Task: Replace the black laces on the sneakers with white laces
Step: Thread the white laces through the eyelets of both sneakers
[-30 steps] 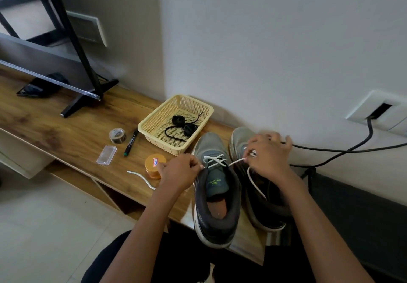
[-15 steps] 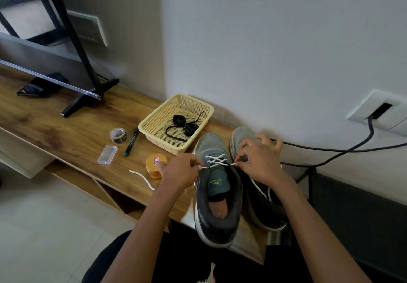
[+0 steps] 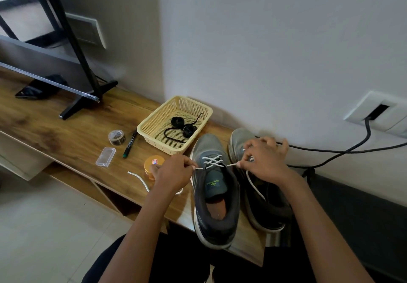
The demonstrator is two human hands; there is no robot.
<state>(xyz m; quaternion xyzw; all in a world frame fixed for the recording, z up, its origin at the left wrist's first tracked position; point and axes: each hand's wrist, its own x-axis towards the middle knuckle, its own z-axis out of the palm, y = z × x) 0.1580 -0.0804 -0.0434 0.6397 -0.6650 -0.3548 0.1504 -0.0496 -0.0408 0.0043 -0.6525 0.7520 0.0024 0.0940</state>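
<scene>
Two grey sneakers stand side by side on the wooden shelf, toes to the wall. The left sneaker (image 3: pixel 214 196) has a white lace (image 3: pixel 213 162) crossed through its front eyelets. My left hand (image 3: pixel 174 173) pinches one end of that lace at the shoe's left side. My right hand (image 3: pixel 265 161) pinches the other end at the right, over the right sneaker (image 3: pixel 262 203); the loose tail hangs down across that shoe. Black laces (image 3: pixel 181 128) lie rolled in the yellow basket (image 3: pixel 154 122).
Left of the shoes on the shelf (image 3: pixel 66 137) lie an orange round tin (image 3: pixel 153 163), a short white lace piece (image 3: pixel 138 178), a clear plastic case (image 3: pixel 105 156), a marker (image 3: pixel 130 143) and a tape roll (image 3: pixel 116 137). A black cable (image 3: pixel 343 151) runs along the wall. A TV stand foot (image 3: pixel 86 102) is at the left.
My right hand came down from above the right shoe toward the left sneaker's tongue. The lace is pulled flatter across the eyelets between both hands.
</scene>
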